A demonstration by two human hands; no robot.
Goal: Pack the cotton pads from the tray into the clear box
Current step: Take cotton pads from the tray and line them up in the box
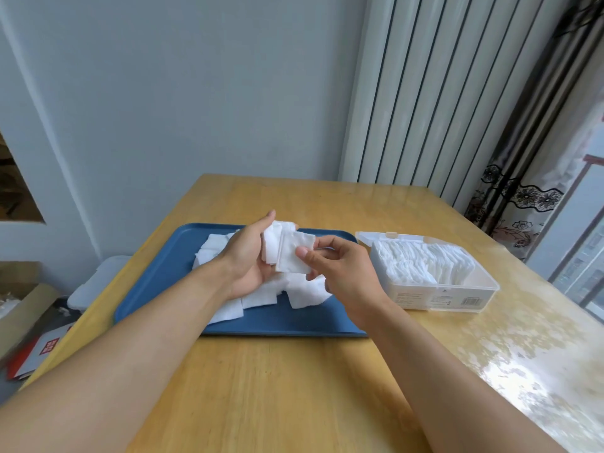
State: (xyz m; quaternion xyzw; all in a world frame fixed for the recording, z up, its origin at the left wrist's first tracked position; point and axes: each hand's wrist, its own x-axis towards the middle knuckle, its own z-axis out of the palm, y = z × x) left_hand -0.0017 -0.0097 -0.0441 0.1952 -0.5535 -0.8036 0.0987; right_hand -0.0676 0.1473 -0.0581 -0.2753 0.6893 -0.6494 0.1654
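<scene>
- A wooden table [294,387] seen from above, with two bare forearms reaching in from the near edge.
- A blue tray [183,256] lies on the table, left of centre, with loose white cotton pads [258,297] scattered on it.
- The left hand [248,256] is raised just above the tray, palm turned right, fingers curled round a small stack of pads [273,243].
- The right hand [340,269] meets it, thumb and forefinger pinching one pad [294,253] against the face of that stack; its other fingers are loosely curled.
- A clear box [457,295] stands just right of the tray, lid [392,237] hinged open at the back.
- The box is mostly filled with pads standing on edge in a row [425,261].
- A ribbed white radiator [441,93] and a curtain [529,165] stand behind the table, to the right.
</scene>
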